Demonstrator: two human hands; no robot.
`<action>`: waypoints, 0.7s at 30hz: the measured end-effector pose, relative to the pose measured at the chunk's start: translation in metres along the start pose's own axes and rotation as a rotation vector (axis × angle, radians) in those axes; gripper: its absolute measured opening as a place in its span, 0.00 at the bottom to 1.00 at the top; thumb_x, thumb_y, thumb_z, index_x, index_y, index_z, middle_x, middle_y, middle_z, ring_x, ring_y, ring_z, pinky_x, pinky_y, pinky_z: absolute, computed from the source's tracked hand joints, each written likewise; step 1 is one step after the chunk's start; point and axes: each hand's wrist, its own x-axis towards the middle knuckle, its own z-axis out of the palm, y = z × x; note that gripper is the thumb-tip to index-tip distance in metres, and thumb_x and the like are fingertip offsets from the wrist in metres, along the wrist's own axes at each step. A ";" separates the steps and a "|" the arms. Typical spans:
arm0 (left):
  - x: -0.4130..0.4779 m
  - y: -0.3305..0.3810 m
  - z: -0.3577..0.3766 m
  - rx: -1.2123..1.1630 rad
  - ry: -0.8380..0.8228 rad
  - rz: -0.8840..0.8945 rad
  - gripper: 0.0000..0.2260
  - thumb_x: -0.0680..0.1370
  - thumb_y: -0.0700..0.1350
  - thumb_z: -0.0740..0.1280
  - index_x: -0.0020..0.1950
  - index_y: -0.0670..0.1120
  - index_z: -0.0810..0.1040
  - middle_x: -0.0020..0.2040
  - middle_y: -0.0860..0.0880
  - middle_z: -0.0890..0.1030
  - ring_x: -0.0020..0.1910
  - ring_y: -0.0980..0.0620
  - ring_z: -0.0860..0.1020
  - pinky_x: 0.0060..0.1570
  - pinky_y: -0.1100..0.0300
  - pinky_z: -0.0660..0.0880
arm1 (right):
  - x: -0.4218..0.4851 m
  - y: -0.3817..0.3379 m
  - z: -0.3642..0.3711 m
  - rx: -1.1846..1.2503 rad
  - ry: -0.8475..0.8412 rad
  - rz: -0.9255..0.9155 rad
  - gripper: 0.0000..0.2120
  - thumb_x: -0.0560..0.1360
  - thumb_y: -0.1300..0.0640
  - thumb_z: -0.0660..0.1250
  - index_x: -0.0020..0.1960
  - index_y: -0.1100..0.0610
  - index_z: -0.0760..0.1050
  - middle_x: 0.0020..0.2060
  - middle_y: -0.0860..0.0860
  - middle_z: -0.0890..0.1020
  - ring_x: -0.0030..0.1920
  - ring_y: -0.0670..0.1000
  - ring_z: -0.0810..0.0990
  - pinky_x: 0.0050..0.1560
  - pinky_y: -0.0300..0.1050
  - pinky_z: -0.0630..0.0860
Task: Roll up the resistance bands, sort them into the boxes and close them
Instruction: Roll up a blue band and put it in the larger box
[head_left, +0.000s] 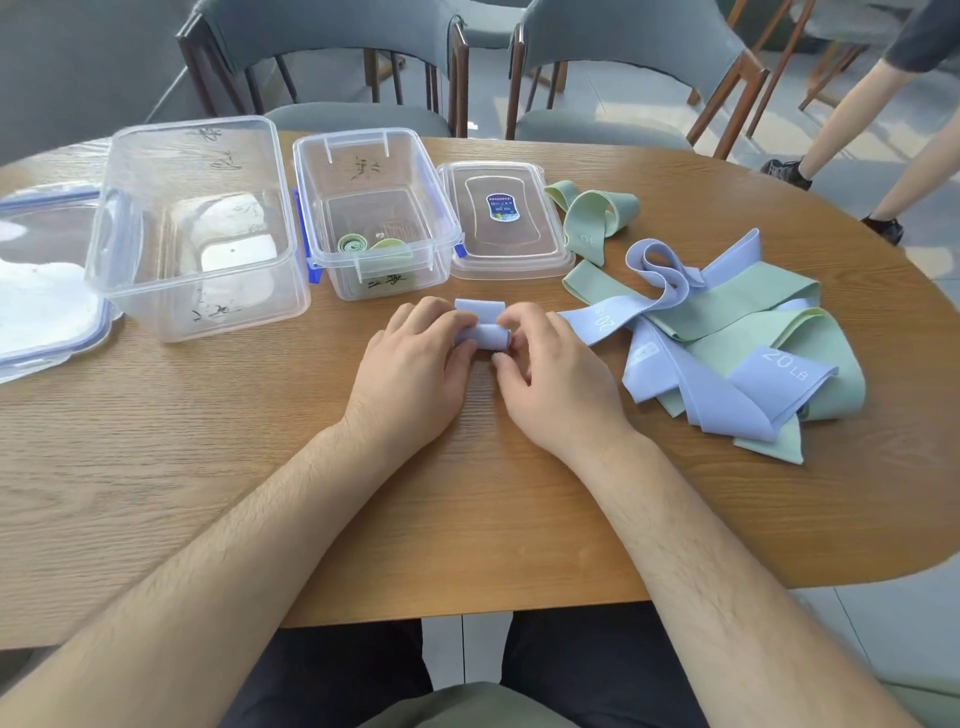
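Wooden table (234, 441), hands (410, 369) (556, 384) gripping blue roll (482, 335), boxes (156, 312) (395, 283) behind, bands (748, 332) right

Dining or meeting room, oval wooden table (467, 493), grey padded chairs (623, 31), pale tiled floor (893, 623)

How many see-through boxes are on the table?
2. The big clear box stands on the left; the smaller clear box, holding rolled green bands, stands right beside it. None seem hidden.
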 end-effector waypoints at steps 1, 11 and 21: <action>0.001 0.000 0.001 -0.001 0.007 0.001 0.15 0.80 0.49 0.61 0.62 0.45 0.80 0.57 0.47 0.77 0.54 0.43 0.77 0.48 0.44 0.79 | 0.001 0.000 0.000 -0.009 -0.003 0.000 0.13 0.80 0.52 0.63 0.64 0.48 0.70 0.54 0.47 0.76 0.53 0.51 0.78 0.48 0.52 0.77; 0.010 -0.002 0.006 0.071 0.032 0.060 0.15 0.75 0.44 0.67 0.62 0.46 0.79 0.59 0.48 0.77 0.53 0.43 0.74 0.50 0.46 0.77 | 0.027 0.005 0.001 -0.100 -0.013 -0.009 0.15 0.84 0.50 0.54 0.64 0.50 0.76 0.53 0.51 0.74 0.53 0.56 0.78 0.46 0.51 0.74; 0.025 0.001 0.008 0.061 -0.002 -0.012 0.17 0.76 0.46 0.67 0.65 0.49 0.77 0.58 0.53 0.79 0.56 0.46 0.74 0.51 0.49 0.76 | 0.034 0.007 0.009 -0.026 0.059 -0.068 0.14 0.79 0.57 0.64 0.64 0.51 0.73 0.61 0.46 0.75 0.58 0.55 0.75 0.51 0.53 0.75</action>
